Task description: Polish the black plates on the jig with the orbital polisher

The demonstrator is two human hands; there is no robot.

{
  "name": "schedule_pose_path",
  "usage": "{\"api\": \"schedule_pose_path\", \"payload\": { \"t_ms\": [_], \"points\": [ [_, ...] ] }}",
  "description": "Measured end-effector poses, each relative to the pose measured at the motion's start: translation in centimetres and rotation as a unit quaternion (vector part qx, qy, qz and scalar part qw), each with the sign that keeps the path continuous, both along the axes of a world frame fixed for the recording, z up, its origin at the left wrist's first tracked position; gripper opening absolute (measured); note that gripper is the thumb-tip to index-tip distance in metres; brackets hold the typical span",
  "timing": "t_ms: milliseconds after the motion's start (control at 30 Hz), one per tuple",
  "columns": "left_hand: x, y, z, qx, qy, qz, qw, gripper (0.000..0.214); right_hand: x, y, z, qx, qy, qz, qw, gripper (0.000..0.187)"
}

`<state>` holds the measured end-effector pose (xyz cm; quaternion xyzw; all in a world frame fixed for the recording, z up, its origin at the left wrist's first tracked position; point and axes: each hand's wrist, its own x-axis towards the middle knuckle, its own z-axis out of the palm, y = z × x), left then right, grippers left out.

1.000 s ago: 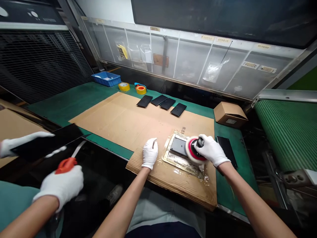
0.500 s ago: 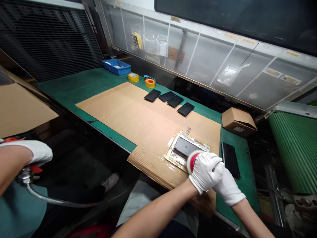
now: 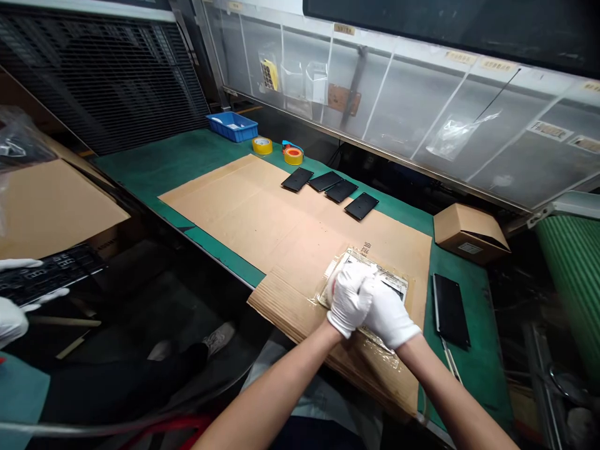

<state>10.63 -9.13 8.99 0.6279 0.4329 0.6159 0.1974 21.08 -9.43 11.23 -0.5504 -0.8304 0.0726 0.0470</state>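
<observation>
Both my white-gloved hands are pressed together over a silvery, taped frame (image 3: pixel 404 284) on the cardboard. My left hand (image 3: pixel 347 295) is closed round a round red-and-white disc (image 3: pixel 332 287); only a bit of its reddish edge shows. Tight against it, my right hand (image 3: pixel 387 312) is closed too, and what its fingers grip is hidden. Inside the frame lies a black plate (image 3: pixel 394 290), largely covered by my hands. To the right, a larger black panel (image 3: pixel 450 309) rests on the green bench, a slim pale tool (image 3: pixel 450 359) by its near end.
Several black plates (image 3: pixel 360 205) lie along the far edge of the cardboard sheet (image 3: pixel 244 212). Behind are tape rolls (image 3: pixel 262 146) and a blue bin (image 3: pixel 233 128). A cardboard box (image 3: pixel 471 232) stands right. At left, a co-worker's gloved hands (image 3: pixel 12 319) hold a black board (image 3: pixel 60 272).
My hands and the disc have moved left across the frame, covering more of the plate. The view has shifted slightly. The co-worker at left has a black board in hand now.
</observation>
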Motion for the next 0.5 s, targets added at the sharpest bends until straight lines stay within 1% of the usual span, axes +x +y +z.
{"api": "schedule_pose_path", "payload": {
  "t_ms": [67, 100, 167, 233, 267, 300, 333, 367, 433, 500],
  "points": [
    [3.3, -1.4, -0.5, -0.002, 0.005, -0.025, 1.0, 0.028, 4.1, -2.3, -1.4, 0.005, -0.027, -0.058, 0.998, 0.042],
    [5.2, -2.1, -0.8, -0.006, 0.014, -0.04, 0.999, 0.029, 6.5, -3.5, -2.2, 0.018, -0.033, -0.073, 0.997, 0.042],
    [8.6, -3.3, -1.2, -0.018, 0.039, -0.068, 0.997, 0.03, 10.7, -5.7, -3.6, 0.041, -0.037, -0.088, 0.995, 0.031],
    [10.8, -3.8, -1.4, -0.018, 0.054, -0.089, 0.994, 0.03, 13.3, -7.0, -4.3, 0.051, -0.053, -0.111, 0.991, 0.025],
    [11.1, -3.8, -1.5, -0.014, 0.056, -0.094, 0.994, 0.03, 13.7, -7.1, -4.4, 0.048, -0.064, -0.116, 0.99, 0.024],
    [10.8, -3.7, -1.5, -0.01, 0.055, -0.095, 0.994, 0.031, 13.4, -6.9, -4.3, 0.041, -0.073, -0.116, 0.99, 0.023],
    [9.9, -3.4, -1.4, -0.008, 0.05, -0.092, 0.995, 0.033, 12.4, -6.5, -3.9, 0.03, -0.081, -0.107, 0.991, 0.024],
    [8.6, -3.1, -1.4, -0.007, 0.043, -0.084, 0.996, 0.034, 10.9, -5.8, -3.5, 0.016, -0.084, -0.087, 0.993, 0.026],
    [4.9, -2.6, -1.2, -0.009, 0.025, -0.062, 0.998, 0.035, 6.6, -4.2, -2.3, -0.009, -0.083, -0.04, 0.996, 0.032],
    [1.1, -2.2, -1.1, -0.008, 0.009, -0.03, 0.999, 0.032, 2.0, -2.6, -1.0, -0.021, -0.078, -0.008, 0.997, 0.04]
  ]
}}
